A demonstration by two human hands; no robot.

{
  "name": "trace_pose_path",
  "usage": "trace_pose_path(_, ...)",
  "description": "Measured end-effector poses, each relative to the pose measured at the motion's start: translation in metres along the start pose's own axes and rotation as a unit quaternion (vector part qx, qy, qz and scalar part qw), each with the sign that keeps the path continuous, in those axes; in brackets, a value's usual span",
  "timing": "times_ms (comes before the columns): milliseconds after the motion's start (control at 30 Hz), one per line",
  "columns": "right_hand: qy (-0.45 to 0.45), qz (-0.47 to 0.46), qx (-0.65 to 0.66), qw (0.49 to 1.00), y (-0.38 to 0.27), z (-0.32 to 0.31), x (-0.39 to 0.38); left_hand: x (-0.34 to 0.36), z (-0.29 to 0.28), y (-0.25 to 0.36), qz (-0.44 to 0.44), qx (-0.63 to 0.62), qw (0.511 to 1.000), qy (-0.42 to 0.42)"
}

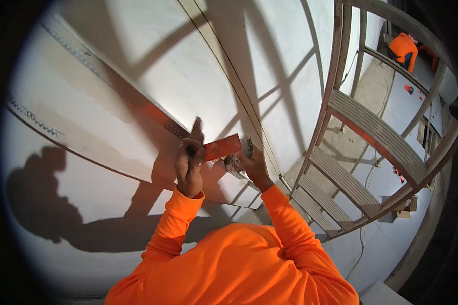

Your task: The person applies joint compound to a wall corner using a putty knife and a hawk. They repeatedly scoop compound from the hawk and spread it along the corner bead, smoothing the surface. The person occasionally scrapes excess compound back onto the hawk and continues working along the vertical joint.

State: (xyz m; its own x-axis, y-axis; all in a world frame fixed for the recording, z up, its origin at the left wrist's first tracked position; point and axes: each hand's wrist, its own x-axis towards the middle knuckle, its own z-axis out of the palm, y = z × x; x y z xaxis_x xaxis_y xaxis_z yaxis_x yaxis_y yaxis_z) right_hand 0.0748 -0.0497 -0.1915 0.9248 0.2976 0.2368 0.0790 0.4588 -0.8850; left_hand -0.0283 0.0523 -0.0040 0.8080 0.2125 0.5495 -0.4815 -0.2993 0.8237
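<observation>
So the wall (280,30) is mostly white and pretty smooth-looking, with a beige band (200,24) edged in dark lines slanting down it. There's a super bright patch of light (220,116) near the middle, and crisscrossing shadows (288,81) stretch over a lot of the rest. Off to the right stands a chunky ladder (374,127) with wide ridged treads (345,180). Beyond it the floor (392,234) is pale with thin joints, plus a loose cord (362,249) and a cardboard box (405,214).

orange sleeves (174,222), reddish plate (223,147), ribbed grey-brown steps (376,136)
</observation>
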Motion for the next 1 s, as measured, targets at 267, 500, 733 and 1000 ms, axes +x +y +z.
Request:
trace_pose_path(267,-0.013,0.095,0.197,0.976,0.006,-0.007,-0.02,-0.014,-0.002,-0.036,-0.043,0.018,0.998,-0.033)
trace_pose_path(500,0.304,0.231,0.013,0.924,0.121,-0.034,-0.12,-0.013,-0.005,-0.035,-0.035,0.066,0.995,-0.071)
trace_pose_path(733,0.297,0.147,-0.313,0.89,0.182,-0.02,-0.151,-0.012,-0.008,-0.036,0.004,0.141,0.981,-0.136)
trace_pose_path(1000,0.142,0.247,-0.206,0.936,0.169,-0.074,-0.095,-0.014,-0.012,-0.035,-0.011,0.127,0.983,-0.133)
